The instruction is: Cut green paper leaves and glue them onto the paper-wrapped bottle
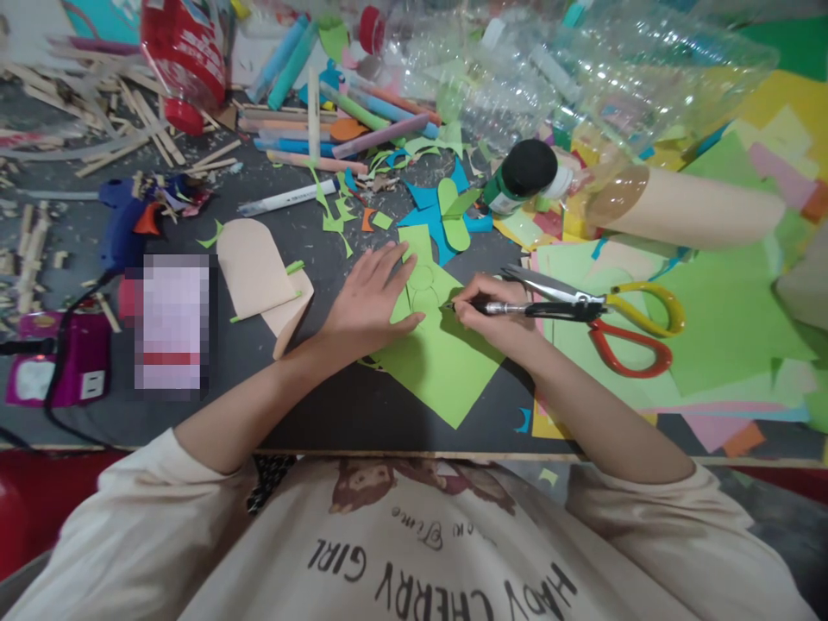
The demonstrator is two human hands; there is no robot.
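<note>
A light green sheet of paper [446,362] lies at an angle on the dark table in front of me, with rounded outlines drawn near its upper part. My left hand [372,297] rests on the sheet's left side, fingers spread. In my right hand [495,319] is a black and silver pen [517,308], pinched close to its tip, which meets the paper beside the drawn curves. Just above the sheet, a green paper leaf shape [454,214] sits on a blue paper cutout [423,211]. Scissors [599,310] with yellow and red handles lie right of my right hand.
At left are a blue glue gun [126,220], a beige paper cutout [249,267] and a purple box [61,358]. A marker [288,198], rolled paper tubes, paper scraps, a dark-capped bottle [521,177] and clear plastic bottles lie farther back. Stacked coloured paper [730,285] is at right.
</note>
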